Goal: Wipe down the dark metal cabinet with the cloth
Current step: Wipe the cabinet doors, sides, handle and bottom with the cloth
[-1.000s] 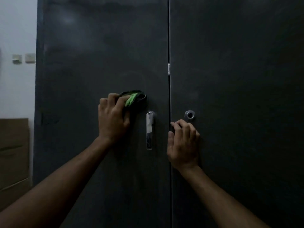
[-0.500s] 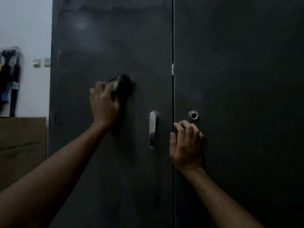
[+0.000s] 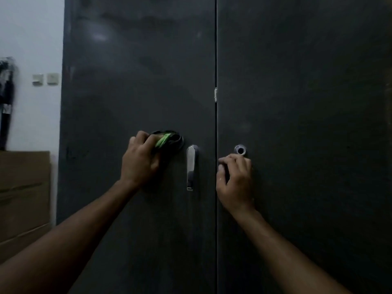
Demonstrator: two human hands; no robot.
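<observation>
A tall dark metal cabinet (image 3: 140, 77) with two shut doors fills the view. My left hand (image 3: 139, 161) presses a bunched dark cloth with a green patch (image 3: 167, 140) against the left door, just left of the chrome handle (image 3: 191, 166). My right hand (image 3: 235, 179) rests on the right door beside the centre seam, fingers curled and holding nothing, just below the round lock (image 3: 240, 149).
A white scrap (image 3: 215, 94) sticks to the seam between the doors. Left of the cabinet are a white wall with two switches (image 3: 45, 79), stacked cardboard boxes (image 3: 23, 194) and dark items hanging at the far left edge (image 3: 6, 98).
My left hand swept the cloth up and left on the left door, then came back down to the right beside the handle. My right hand stayed put.
</observation>
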